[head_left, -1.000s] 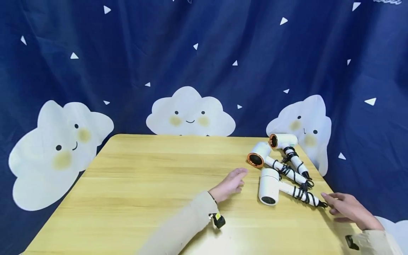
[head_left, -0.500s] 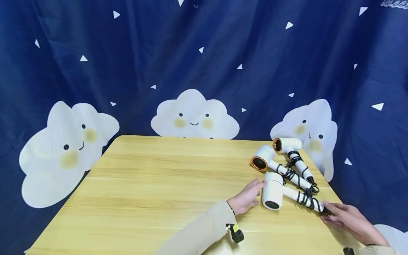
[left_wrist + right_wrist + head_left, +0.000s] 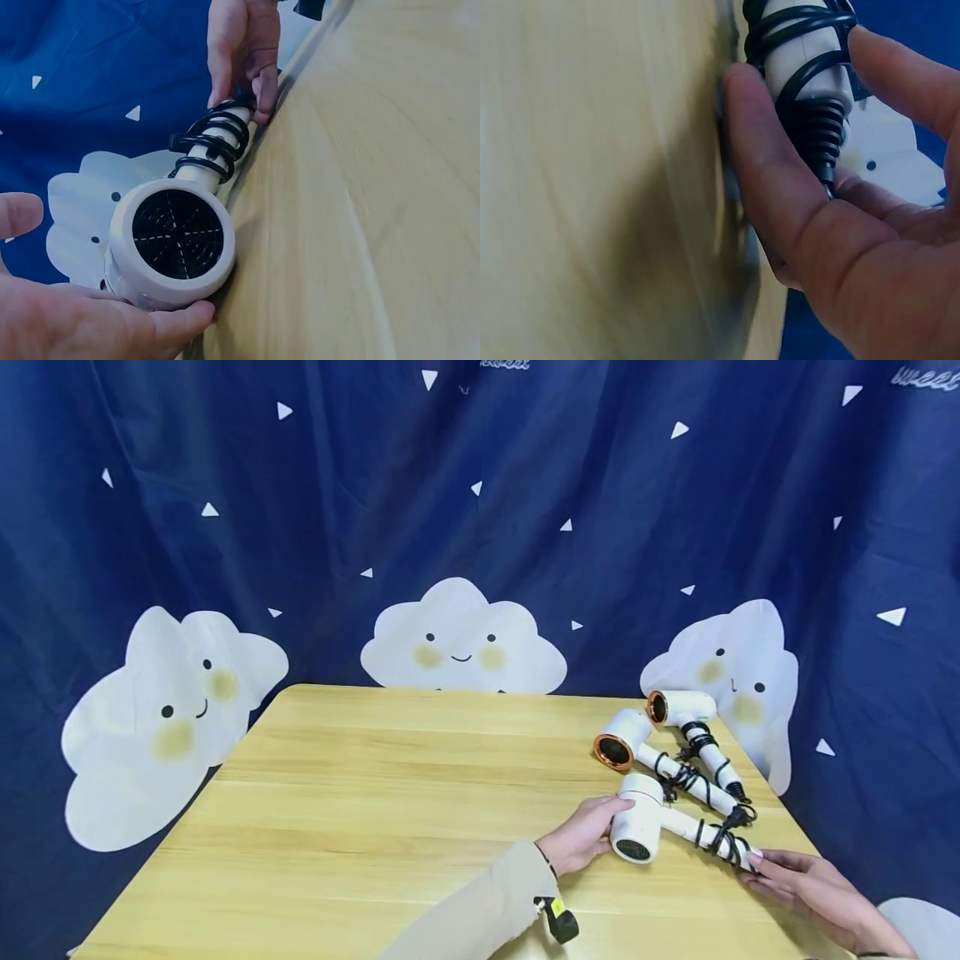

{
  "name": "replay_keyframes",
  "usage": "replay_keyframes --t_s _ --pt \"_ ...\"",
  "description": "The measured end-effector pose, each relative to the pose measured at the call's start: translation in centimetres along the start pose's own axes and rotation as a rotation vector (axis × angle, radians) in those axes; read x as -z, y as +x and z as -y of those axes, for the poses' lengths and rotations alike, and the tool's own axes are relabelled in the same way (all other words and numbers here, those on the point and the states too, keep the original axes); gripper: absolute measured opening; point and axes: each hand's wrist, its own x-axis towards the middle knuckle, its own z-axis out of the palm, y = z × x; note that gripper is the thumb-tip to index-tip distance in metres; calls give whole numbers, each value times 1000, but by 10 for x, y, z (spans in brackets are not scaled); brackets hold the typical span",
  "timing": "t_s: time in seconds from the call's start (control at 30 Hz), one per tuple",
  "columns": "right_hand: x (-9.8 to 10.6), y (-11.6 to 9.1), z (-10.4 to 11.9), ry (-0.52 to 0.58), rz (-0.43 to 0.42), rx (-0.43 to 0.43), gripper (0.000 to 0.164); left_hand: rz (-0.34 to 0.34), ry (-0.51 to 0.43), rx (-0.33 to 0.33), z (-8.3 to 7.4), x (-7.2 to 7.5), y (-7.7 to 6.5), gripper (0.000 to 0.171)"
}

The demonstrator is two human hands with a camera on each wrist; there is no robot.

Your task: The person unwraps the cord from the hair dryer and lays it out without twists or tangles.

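Moved since the earlier head views: left hand [image 3: 581, 837], from clear of the barrel to contact with it; right hand [image 3: 806, 885], from just off the handle tip to a hold on it.

Item 1: white hair dryer [image 3: 681, 823], nearest the person of three, on the table's right side. Handle axis runs from the barrel rightward and slightly toward the person. Barrel lies across that axis, its round black grille [image 3: 178, 234] facing the person. Black cord [image 3: 723, 842] wound about the handle.

Governing relation: dryer lies between the hands, one at either end of its handle axis; neither is nearer. Left hand at the barrel's left side, spread wide, fingers extended along its underside. Right hand holding the handle tip, thumb on one side, fingers on the other. Whether the handle end is raised cannot be told.

Item 2: white hair dryer with copper-coloured ring [image 3: 648, 756], just beyond item 1, handle pointing similarly; whether the cords touch is unclear.

Item 3: farthest copper-ringed dryer [image 3: 686, 708], near the far right corner.

Support: light wood-grain table [image 3: 375, 827].

Backdrop: dark blue curtain [image 3: 600, 460], smiling clouds printed on it.
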Motion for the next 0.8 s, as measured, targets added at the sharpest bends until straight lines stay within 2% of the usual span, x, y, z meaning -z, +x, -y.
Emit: replay_keyframes --t_s 0.17,0.3,0.4,0.5,0.7,0.8 --pt "-6 0 -2 48 32 20 37 7 27 -15 -4 4 -11 45" --pt "-9 1 -1 191 181 101 22 22 32 -25 -11 12 -20 47" --pt "-15 5 2 304 323 174 29 20 17 -25 -18 21 -25 49" --pt "-24 11 8 368 393 218 33 11 37 -37 -25 32 -29 51" --pt "-42 25 24 375 348 299 32 -30 92 -72 -39 50 -35 57" --pt "-51 33 35 370 324 324 30 -47 96 -83 -47 60 -38 54"
